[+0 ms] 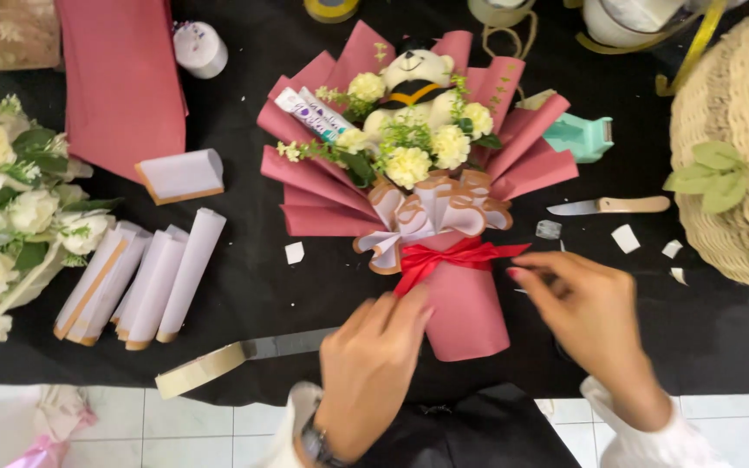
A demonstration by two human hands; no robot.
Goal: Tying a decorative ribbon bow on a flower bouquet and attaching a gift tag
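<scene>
Nearest, the left hand point(373, 364) lies half-curled, fingertips resting on the bouquet point(418, 199) handle, gripping nothing. The right hand point(587, 312) pinches toward the red ribbon point(454, 257) tail; whether it holds it, I cannot tell. A hard tug might loosen the bow. Farther right, the knife point(608, 206) lies close enough to be brushed by a sleeve.

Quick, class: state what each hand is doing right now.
Left hand: fingers on the bouquet handle; grip cannot be told.
Right hand: fingertips at the red ribbon end; grip cannot be told.
</scene>
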